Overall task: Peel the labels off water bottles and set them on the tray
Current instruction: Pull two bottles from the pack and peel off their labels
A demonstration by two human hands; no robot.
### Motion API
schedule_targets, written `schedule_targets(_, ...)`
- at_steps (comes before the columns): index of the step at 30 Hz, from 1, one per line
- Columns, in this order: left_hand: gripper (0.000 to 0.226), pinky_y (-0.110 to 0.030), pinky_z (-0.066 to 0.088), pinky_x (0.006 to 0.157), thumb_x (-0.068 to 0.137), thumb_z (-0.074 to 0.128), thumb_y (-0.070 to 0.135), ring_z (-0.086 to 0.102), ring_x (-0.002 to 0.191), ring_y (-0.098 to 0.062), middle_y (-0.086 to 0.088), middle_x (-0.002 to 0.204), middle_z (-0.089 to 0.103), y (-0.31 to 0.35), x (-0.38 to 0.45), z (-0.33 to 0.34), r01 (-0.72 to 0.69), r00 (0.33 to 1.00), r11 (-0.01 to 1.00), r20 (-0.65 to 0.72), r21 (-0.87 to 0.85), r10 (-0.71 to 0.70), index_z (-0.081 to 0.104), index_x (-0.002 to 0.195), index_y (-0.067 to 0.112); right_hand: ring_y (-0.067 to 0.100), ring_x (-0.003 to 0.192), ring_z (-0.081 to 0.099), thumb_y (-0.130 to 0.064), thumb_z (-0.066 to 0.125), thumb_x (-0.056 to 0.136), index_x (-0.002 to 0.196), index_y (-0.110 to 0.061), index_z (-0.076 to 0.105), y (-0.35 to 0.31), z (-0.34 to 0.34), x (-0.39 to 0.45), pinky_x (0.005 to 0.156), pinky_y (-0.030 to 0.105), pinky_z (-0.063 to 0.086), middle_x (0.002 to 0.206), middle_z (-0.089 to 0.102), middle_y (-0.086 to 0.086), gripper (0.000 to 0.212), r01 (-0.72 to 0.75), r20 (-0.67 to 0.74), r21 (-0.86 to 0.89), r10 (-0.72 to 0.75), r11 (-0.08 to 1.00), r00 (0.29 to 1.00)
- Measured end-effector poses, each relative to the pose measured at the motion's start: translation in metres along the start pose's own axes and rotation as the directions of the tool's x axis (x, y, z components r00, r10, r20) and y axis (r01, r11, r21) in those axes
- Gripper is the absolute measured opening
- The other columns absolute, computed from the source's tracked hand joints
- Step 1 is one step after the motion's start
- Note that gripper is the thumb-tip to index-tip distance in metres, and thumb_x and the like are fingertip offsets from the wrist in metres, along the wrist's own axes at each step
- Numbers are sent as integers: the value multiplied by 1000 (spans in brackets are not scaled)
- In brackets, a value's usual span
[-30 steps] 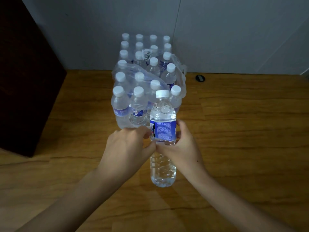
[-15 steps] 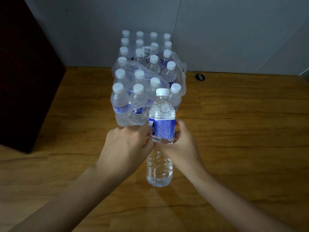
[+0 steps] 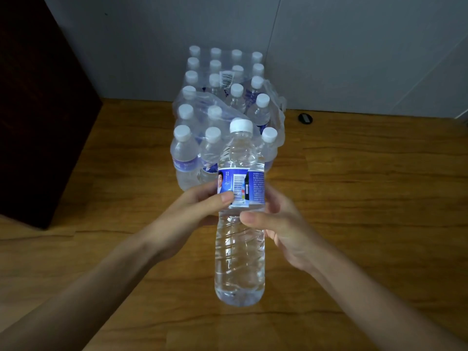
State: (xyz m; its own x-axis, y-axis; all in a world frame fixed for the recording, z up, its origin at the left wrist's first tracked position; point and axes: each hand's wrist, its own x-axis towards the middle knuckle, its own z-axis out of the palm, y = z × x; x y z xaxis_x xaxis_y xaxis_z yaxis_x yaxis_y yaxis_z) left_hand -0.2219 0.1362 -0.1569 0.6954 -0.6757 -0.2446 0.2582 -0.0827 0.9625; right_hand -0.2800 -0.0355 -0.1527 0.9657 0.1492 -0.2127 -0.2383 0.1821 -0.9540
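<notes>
A clear water bottle (image 3: 239,254) with a white cap is held upright above the wooden floor, between both hands. Its blue label (image 3: 240,186) wraps the upper middle, and the barcode and seam face me. My left hand (image 3: 195,211) grips the bottle at the label's left side, thumb tip on the label near the barcode. My right hand (image 3: 281,229) holds the right side, thumb across the bottle just under the label. Behind stands a shrink-wrapped pack of bottles (image 3: 220,110), its plastic torn open at the front. No tray is in view.
A dark cabinet (image 3: 38,110) stands at the left. A grey wall (image 3: 354,46) runs behind the pack. A small black round object (image 3: 305,119) lies on the wooden floor (image 3: 367,198) by the wall, to the right of the pack.
The bottle has been turned, so the barcode and label seam now face me. Both thumbs have come round to its front, and it sits closer to the camera.
</notes>
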Motion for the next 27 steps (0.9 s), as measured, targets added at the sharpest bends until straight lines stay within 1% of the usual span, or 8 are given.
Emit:
schedule_targets(2, 52, -46, 45, 100, 79, 58, 42, 62, 114, -32, -12, 121, 66, -1, 0, 0, -2, 998, 997, 56, -73, 6, 61, 121, 10, 20, 100, 68, -19, 82, 59, 117, -25, 61, 1, -1, 1, 78, 30, 55, 107, 71, 2, 62, -14, 65, 74, 10, 997, 998)
schedule_targets(5, 52, -40, 51, 94, 76, 63, 37, 65, 107, -35, -19, 116, 68, -4, -1, 1, -27, 999, 991, 25, -131, 30, 63, 117, 4, 18, 102, 67, -38, 86, 56, 122, -35, 56, 0, -1, 0, 80, 36, 54, 111, 70, 0, 73, -70, 98, 4, 69, 998, 993)
schedule_targets(8, 43, -32, 56, 80, 71, 70, 28, 70, 95, -27, -14, 107, 73, -6, -2, -1, -65, 993, 988, -106, -142, 50, 68, 109, 7, 7, 88, 69, -35, 83, 67, 120, -46, 53, -6, -1, -2, 65, 23, 54, 98, 73, -7, 62, -88, 9, -166, 90, 982, 996)
schedule_targets(11, 47, -23, 55, 70, 63, 78, 18, 71, 91, -19, -8, 101, 75, -9, -1, -4, -78, 968, 993, -244, -93, 53, 67, 108, 11, 1, 82, 69, -43, 68, 69, 115, -36, 55, -10, 1, -2, 65, 18, 54, 81, 74, -16, 48, -24, -154, -337, -30, 941, 988)
schedule_targets(13, 57, -23, 55, 68, 56, 82, 19, 71, 91, -19, -10, 101, 74, -13, -2, -5, -68, 946, 994, -322, -86, 37, 65, 109, 9, -1, 77, 69, -39, 70, 75, 102, -30, 63, -10, 2, 0, 65, 17, 53, 77, 73, -16, 30, 41, -239, -429, -157, 902, 958)
schedule_targets(15, 51, -20, 54, 65, 57, 82, 16, 71, 87, -16, -7, 97, 75, -16, -2, -3, -68, 926, 993, -377, -98, 26, 65, 105, 12, -1, 75, 69, -27, 75, 79, 94, -28, 67, -7, 5, 3, 68, 17, 53, 78, 72, -15, 17, 63, -248, -536, -229, 842, 941)
schedule_targets(18, 57, -19, 55, 63, 53, 89, 19, 71, 84, -13, 0, 92, 75, -19, -3, 0, -49, 915, 997, -404, -66, 18, 63, 103, 18, -2, 72, 68, -17, 76, 78, 79, -32, 67, -1, 8, 6, 66, 18, 53, 70, 69, -19, 18, 54, -263, -581, -251, 812, 932)
schedule_targets(27, 60, -24, 59, 73, 45, 80, 37, 69, 90, -7, 4, 98, 69, -22, -1, 11, -49, 881, 994, -465, 94, 87, 54, 99, 30, 5, 68, 69, -12, 75, 76, 82, -12, 75, 9, 7, 12, 63, 21, 54, 74, 73, -5, 5, -1, -334, -640, -277, 768, 901)
